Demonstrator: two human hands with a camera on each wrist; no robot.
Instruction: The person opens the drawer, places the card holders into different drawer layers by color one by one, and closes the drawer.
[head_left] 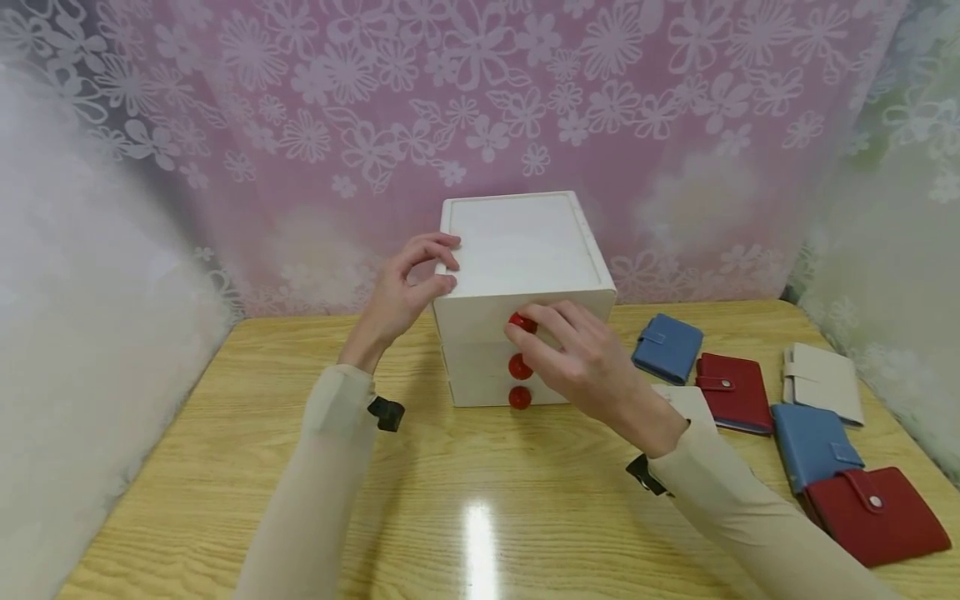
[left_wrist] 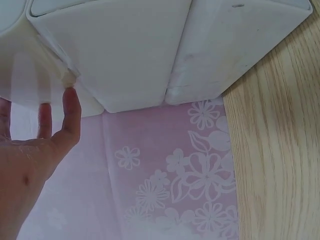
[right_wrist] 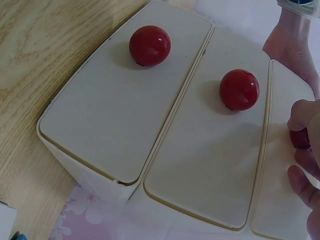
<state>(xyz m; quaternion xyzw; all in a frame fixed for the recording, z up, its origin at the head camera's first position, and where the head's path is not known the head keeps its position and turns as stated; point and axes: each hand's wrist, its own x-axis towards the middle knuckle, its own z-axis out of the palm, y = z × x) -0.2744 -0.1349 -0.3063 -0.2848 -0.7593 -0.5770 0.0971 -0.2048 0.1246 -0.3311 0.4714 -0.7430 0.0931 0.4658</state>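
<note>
A white chest of three drawers [head_left: 525, 246] with round red knobs stands on the wooden table. My right hand [head_left: 581, 358] pinches the top red knob [right_wrist: 299, 138] between thumb and fingers. Below it, the middle knob [right_wrist: 239, 90] and the bottom knob [right_wrist: 150, 45] are untouched. All the drawer fronts look closed. My left hand [head_left: 405, 287] rests its fingertips on the chest's upper left edge, near the front corner. In the left wrist view, bent, spread fingers of the left hand [left_wrist: 37, 145] touch the white side of the top drawer.
To the right lie a small blue wallet [head_left: 667, 348], a red wallet [head_left: 733, 392], a cream wallet [head_left: 823, 383], a larger blue wallet [head_left: 816, 442] and another red wallet [head_left: 879, 512]. A white item [head_left: 692, 407] is partly covered by my right arm. A pink flowered curtain [head_left: 337, 167] hangs behind.
</note>
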